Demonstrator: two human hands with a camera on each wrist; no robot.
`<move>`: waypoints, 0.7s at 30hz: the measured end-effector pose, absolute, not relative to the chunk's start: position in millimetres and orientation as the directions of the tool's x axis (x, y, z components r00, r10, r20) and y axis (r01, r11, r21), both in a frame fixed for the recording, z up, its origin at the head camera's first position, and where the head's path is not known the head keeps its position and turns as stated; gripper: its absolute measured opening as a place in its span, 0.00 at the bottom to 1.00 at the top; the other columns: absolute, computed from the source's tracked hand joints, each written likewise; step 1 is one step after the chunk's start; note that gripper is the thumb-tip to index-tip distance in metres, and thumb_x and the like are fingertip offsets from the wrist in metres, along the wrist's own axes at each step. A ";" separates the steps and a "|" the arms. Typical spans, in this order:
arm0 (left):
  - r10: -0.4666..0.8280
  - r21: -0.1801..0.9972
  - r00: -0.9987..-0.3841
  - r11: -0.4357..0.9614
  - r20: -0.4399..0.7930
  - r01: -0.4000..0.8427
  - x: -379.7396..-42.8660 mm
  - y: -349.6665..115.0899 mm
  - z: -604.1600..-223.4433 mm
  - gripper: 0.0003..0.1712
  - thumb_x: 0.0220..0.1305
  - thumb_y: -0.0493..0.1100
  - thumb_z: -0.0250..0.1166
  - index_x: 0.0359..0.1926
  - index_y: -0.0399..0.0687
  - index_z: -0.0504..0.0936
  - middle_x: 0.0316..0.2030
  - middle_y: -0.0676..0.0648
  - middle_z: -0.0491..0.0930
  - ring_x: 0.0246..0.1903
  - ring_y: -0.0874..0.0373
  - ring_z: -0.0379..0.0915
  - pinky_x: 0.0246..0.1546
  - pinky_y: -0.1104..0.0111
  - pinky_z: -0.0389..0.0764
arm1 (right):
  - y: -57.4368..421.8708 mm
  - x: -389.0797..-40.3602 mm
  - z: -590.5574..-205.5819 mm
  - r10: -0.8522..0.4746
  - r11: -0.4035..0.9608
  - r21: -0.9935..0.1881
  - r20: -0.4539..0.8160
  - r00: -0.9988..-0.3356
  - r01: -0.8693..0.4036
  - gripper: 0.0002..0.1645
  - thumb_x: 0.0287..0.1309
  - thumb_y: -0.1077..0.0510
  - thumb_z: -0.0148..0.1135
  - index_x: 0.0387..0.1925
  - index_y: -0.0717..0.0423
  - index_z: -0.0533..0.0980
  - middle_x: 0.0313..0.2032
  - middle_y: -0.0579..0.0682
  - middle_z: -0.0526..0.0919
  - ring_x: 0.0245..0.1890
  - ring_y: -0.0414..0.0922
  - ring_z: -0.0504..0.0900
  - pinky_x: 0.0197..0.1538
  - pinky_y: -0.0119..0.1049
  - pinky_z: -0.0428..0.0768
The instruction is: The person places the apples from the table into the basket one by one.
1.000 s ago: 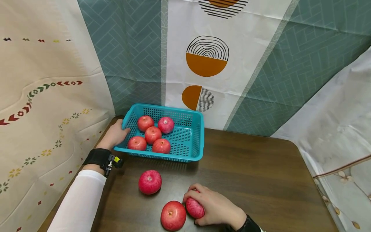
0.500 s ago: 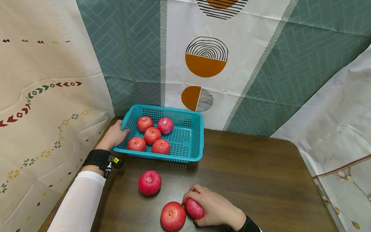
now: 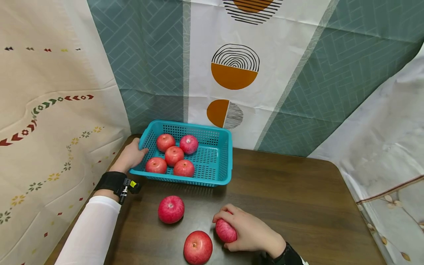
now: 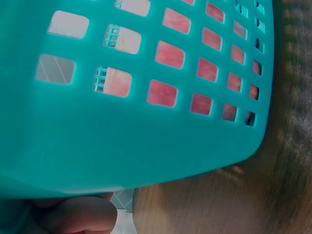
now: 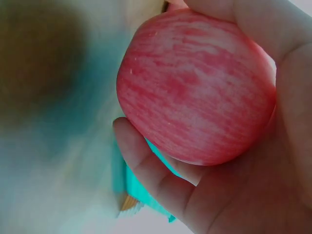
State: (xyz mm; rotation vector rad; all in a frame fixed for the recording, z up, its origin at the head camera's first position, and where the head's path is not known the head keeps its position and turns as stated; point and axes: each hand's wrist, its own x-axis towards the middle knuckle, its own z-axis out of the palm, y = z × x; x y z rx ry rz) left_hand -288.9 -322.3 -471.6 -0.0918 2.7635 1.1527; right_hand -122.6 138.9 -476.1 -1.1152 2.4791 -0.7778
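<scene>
My left hand (image 3: 132, 154) grips the left end of a teal plastic basket (image 3: 210, 156), thumb over the rim. In the left wrist view the basket's slotted wall (image 4: 126, 136) fills most of the picture, with a curled finger (image 4: 80, 214) below it. Several red apples (image 3: 174, 155) lie inside, toward the basket's left side. At the front of the table my right hand (image 3: 251, 230) holds a streaky red apple (image 5: 195, 87), its fingers and thumb curled round the sides. Two other apples sit on the table: a dark red one (image 3: 170, 209) and a lighter one (image 3: 198, 247).
Everything stands on a brown wooden table (image 3: 281, 184) with rounded corners. Patterned cloth (image 3: 155, 66) hangs behind it, cream cloth (image 3: 49, 147) at the left and white cloth (image 3: 391, 147) at the right. The basket stands at the table's back left, near the hanging cloth.
My right hand and its apple have shifted slightly right and away from me, opening a gap to the lighter apple. My left hand and the basket have stayed put.
</scene>
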 end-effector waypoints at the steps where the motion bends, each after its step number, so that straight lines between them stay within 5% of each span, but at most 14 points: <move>1: -0.001 0.701 -0.987 0.704 -0.158 -0.113 -288.5 -322.5 -471.5 0.34 0.84 0.46 0.53 0.76 0.27 0.54 0.64 0.22 0.70 0.57 0.26 0.75 0.56 0.33 0.80 | 139.4 -124.1 -473.5 -0.755 0.552 -0.595 -0.061 -0.652 -0.584 0.37 0.50 0.51 0.84 0.61 0.35 0.77 0.55 0.36 0.74 0.50 0.35 0.77 0.45 0.30 0.83; 21: -0.002 0.713 -0.987 0.692 -0.158 -0.115 -284.3 -320.7 -467.6 0.34 0.84 0.46 0.53 0.76 0.27 0.54 0.64 0.22 0.70 0.56 0.26 0.76 0.55 0.34 0.81 | 132.5 -161.7 -432.6 -0.708 0.544 -0.592 0.058 -0.704 -0.595 0.39 0.48 0.48 0.86 0.61 0.38 0.76 0.59 0.36 0.73 0.54 0.39 0.78 0.48 0.33 0.85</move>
